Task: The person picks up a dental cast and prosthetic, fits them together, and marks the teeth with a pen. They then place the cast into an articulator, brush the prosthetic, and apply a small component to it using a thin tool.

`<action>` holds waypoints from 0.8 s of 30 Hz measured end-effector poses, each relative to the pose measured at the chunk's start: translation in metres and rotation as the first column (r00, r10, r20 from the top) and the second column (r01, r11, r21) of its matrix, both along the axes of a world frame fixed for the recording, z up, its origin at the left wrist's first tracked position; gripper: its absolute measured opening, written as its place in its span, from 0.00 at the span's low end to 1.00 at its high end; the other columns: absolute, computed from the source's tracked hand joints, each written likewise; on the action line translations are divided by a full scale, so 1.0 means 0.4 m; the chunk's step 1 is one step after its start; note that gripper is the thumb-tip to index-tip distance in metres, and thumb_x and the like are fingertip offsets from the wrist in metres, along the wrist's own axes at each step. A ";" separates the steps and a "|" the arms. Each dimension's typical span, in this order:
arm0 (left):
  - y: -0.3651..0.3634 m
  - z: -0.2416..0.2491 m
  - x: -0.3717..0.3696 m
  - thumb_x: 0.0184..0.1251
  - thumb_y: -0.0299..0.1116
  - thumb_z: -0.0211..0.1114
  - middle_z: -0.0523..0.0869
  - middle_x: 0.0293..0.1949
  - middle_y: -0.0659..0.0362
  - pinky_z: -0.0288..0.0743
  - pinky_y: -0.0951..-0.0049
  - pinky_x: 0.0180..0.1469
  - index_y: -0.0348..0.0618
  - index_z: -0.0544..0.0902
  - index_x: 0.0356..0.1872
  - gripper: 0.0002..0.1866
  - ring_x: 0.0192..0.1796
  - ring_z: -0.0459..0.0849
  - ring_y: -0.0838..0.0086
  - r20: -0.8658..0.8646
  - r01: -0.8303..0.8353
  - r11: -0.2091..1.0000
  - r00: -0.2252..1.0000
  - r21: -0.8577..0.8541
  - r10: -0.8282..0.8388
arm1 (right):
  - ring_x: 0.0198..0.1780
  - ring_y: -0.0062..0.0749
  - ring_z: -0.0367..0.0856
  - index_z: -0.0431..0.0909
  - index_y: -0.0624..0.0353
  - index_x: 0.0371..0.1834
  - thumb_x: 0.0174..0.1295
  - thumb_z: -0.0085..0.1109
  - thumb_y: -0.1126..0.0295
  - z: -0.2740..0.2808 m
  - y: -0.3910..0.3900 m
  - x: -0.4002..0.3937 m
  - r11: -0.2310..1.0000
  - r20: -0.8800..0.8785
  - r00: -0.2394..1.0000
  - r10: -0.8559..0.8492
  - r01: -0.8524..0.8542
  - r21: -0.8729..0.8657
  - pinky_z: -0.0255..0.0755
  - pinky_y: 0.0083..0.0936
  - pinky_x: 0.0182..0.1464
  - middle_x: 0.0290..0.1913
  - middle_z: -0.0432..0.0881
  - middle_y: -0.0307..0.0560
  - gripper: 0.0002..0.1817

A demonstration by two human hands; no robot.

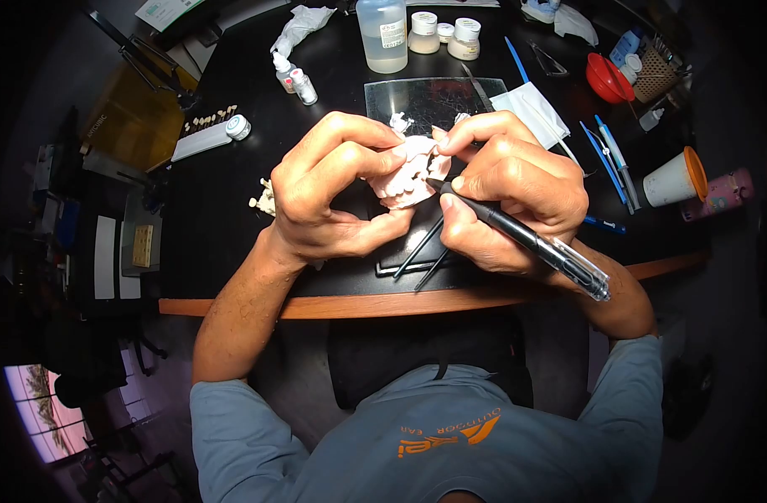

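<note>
A pale pink dental cast point(404, 178) with tooth shapes is held above the dark table. My left hand point(329, 189) grips it from the left, fingers on top and thumb below. My right hand point(517, 189) is closed around a black pen point(526, 235) with a clear end, its tip at the cast's right side. Fingers of the right hand also rest near the cast's upper right edge; exact contact there is hard to make out. Beneath the hands lie thin dark rods point(421, 249) and a scratched glass plate point(392, 90).
A bottle of clear liquid point(383, 38) and several white-lidded jars point(423, 35) stand at the back. Two small bottles point(302, 86) are back left. On the right are a red bowl point(603, 80), a white cup point(670, 184), blue-handled tools point(615, 163) and a folded white cloth point(530, 113).
</note>
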State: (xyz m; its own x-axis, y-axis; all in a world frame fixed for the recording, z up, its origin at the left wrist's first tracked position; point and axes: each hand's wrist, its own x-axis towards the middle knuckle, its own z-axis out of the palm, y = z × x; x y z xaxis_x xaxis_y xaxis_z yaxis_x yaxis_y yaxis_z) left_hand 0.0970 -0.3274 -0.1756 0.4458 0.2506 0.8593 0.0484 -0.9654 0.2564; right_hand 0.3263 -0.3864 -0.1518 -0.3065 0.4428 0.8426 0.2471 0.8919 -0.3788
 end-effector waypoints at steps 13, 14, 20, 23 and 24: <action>0.004 -0.001 0.002 0.42 0.26 0.84 0.89 0.44 0.49 0.89 0.70 0.41 0.35 0.87 0.39 0.20 0.44 0.92 0.64 0.014 -0.003 1.000 1.000 0.018 0.003 | 0.44 0.47 0.89 0.81 0.67 0.27 0.49 0.74 0.82 0.001 -0.004 0.000 1.000 -0.002 1.000 0.003 -0.003 -0.029 0.83 0.42 0.51 0.25 0.82 0.48 0.08; 0.004 -0.001 0.002 0.42 0.26 0.84 0.89 0.44 0.49 0.89 0.70 0.42 0.35 0.87 0.39 0.20 0.44 0.92 0.63 0.016 0.000 1.000 1.000 0.016 0.000 | 0.44 0.47 0.89 0.81 0.66 0.27 0.48 0.73 0.82 0.001 -0.004 0.001 1.000 -0.002 1.000 0.004 -0.004 -0.029 0.84 0.42 0.51 0.25 0.82 0.48 0.08; 0.005 -0.001 0.001 0.43 0.26 0.84 0.89 0.44 0.48 0.89 0.69 0.42 0.35 0.87 0.39 0.20 0.45 0.92 0.63 0.020 0.010 1.000 1.000 0.011 -0.011 | 0.46 0.48 0.89 0.81 0.66 0.27 0.48 0.73 0.83 -0.002 -0.002 0.000 0.999 -0.010 1.000 0.009 -0.009 -0.035 0.84 0.43 0.52 0.24 0.82 0.48 0.08; 0.003 -0.002 0.001 0.43 0.26 0.84 0.89 0.45 0.48 0.89 0.69 0.42 0.35 0.87 0.39 0.20 0.45 0.92 0.63 0.019 0.006 1.000 1.000 0.012 -0.007 | 0.46 0.48 0.89 0.81 0.66 0.27 0.48 0.72 0.83 0.000 -0.002 -0.001 0.999 -0.004 1.000 0.002 -0.002 -0.033 0.85 0.42 0.52 0.24 0.82 0.48 0.07; 0.005 -0.001 0.000 0.43 0.26 0.84 0.89 0.45 0.48 0.89 0.69 0.42 0.35 0.87 0.39 0.20 0.45 0.92 0.63 0.017 0.006 1.000 1.000 0.018 -0.007 | 0.46 0.48 0.90 0.81 0.66 0.27 0.48 0.72 0.83 0.002 -0.002 -0.001 1.000 0.001 1.000 0.003 -0.003 -0.028 0.85 0.42 0.52 0.24 0.82 0.48 0.07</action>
